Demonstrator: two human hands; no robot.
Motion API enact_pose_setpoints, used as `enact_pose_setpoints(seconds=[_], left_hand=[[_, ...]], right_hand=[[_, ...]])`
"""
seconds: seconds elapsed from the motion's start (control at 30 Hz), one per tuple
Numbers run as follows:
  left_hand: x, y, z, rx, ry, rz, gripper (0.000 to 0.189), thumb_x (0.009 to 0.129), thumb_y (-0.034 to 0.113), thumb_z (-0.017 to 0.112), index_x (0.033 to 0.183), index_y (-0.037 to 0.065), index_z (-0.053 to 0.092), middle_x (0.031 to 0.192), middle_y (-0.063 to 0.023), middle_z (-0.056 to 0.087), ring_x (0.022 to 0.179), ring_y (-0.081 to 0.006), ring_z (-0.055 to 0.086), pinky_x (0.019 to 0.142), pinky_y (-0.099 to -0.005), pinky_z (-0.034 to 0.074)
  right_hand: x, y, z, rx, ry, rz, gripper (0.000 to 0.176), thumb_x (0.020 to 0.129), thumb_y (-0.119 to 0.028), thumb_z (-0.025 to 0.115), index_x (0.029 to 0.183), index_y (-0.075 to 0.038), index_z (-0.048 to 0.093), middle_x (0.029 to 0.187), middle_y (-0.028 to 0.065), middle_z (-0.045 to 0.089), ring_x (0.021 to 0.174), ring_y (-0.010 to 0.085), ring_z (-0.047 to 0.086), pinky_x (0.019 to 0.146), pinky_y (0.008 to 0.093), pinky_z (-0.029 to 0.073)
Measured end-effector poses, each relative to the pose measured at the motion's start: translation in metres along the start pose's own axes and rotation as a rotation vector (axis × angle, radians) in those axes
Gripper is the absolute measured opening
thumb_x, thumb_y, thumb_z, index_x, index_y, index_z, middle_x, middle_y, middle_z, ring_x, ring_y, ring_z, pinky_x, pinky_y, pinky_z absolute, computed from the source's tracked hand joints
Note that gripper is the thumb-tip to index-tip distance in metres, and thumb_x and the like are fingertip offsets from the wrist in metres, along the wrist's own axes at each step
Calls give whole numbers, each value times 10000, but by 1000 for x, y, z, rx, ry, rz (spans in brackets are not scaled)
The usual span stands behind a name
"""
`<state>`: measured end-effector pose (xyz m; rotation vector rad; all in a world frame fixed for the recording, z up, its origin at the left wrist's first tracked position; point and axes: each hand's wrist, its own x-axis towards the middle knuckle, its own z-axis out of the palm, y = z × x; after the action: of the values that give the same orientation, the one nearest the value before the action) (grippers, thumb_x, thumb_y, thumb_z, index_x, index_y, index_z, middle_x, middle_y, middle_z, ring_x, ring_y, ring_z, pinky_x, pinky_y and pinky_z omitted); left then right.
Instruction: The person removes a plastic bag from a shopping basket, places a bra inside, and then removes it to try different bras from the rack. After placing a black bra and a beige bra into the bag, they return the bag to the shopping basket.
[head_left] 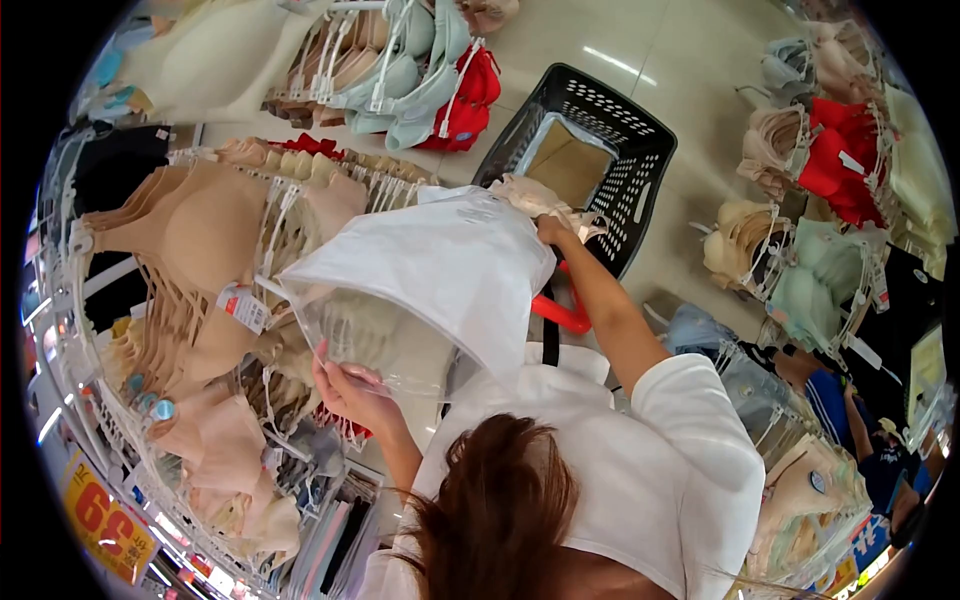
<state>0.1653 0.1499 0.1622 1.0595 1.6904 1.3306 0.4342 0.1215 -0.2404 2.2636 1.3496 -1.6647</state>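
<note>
A white garment or bag [440,250] with a clear plastic section [385,335] spreads across the middle, between my two hands. My left hand [350,390] is at the lower edge of the clear plastic, fingers bent around it. My right hand [552,228] is closed on a bunched beige garment [530,193], by the white material's upper right corner and over the near side of a black basket [655,160]. A brown flat item [568,165] lies inside the basket. A red handle [560,315] shows under my right forearm.
Beige bras [210,225] hang densely on a rack at the left, with a price tag [243,307]. Mint and red bras [465,100] hang at the top. More bras [815,270] line the right. Another person in blue [830,400] is partly visible at the right edge.
</note>
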Motion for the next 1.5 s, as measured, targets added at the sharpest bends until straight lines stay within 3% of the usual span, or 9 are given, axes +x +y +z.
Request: enact_pose_setpoints(seconds=[0.33,0.63,0.77,0.8,0.97,1.03,1.33,1.4,1.5], left_hand=[[14,49,-20,-104,58,47,291,931,150,371,1136,-9,502,475,13,379,333,-55,289,314,-196,238],[7,72,-4,-270,-70,12,296,927,135,385,1152,-22,497,466,15,376,318,-55,290,307,-192,234],[3,77,-8,-298,-197,92,306,924,133,384,1162,-35,479,442,-27,426,288,-97,361,292,-221,279],[2,80,-9,-306,-213,106,317,910,128,388,1160,-35,494,525,-22,477,334,-70,366,326,-204,305],[38,81,-44,-280,-38,124,360,930,219,393,1187,-22,469,608,-51,537,457,-112,506,387,-210,385],[66,66,-75,-658,-209,65,421,931,232,394,1296,23,391,1040,-137,578,780,-164,581,566,-258,483],[91,77,-86,-791,-125,175,429,936,236,398,1319,44,372,1053,-127,568,757,-156,563,578,-252,478],[89,82,-80,-758,-80,217,431,937,236,399,1323,49,368,1056,-125,565,752,-154,559,581,-250,477],[82,86,-71,-709,-30,266,434,939,237,401,1331,56,361,1061,-121,562,744,-151,554,585,-248,476]], right_hand=[[-83,-57,-28,71,382,-104,288,756,-239,520,919,-56,671,948,232,629,891,369,614,808,436,472],[-134,-68,-51,143,365,-109,358,787,-318,514,974,-46,653,971,228,623,927,358,607,795,435,474],[-65,-24,-8,126,509,-205,389,792,-357,495,984,-54,644,976,231,619,944,370,598,811,430,467],[27,49,53,856,429,-437,371,792,-339,503,989,-56,638,972,233,617,935,379,595,827,424,461],[-207,-105,-76,176,550,-430,276,762,-253,542,927,-63,654,882,206,640,869,378,612,778,445,482],[-207,-113,-76,-227,580,-304,204,756,-221,563,862,-69,649,826,200,635,790,362,610,708,425,493],[-136,-62,-66,159,337,-95,87,731,-187,633,740,-107,664,667,72,661,709,248,646,648,368,505],[-126,-60,-64,129,236,-107,115,699,-199,693,774,-112,685,847,120,670,803,290,650,694,401,511],[-137,-83,-57,-138,544,-78,107,709,-165,665,773,-82,686,837,137,669,804,300,654,699,395,519]])
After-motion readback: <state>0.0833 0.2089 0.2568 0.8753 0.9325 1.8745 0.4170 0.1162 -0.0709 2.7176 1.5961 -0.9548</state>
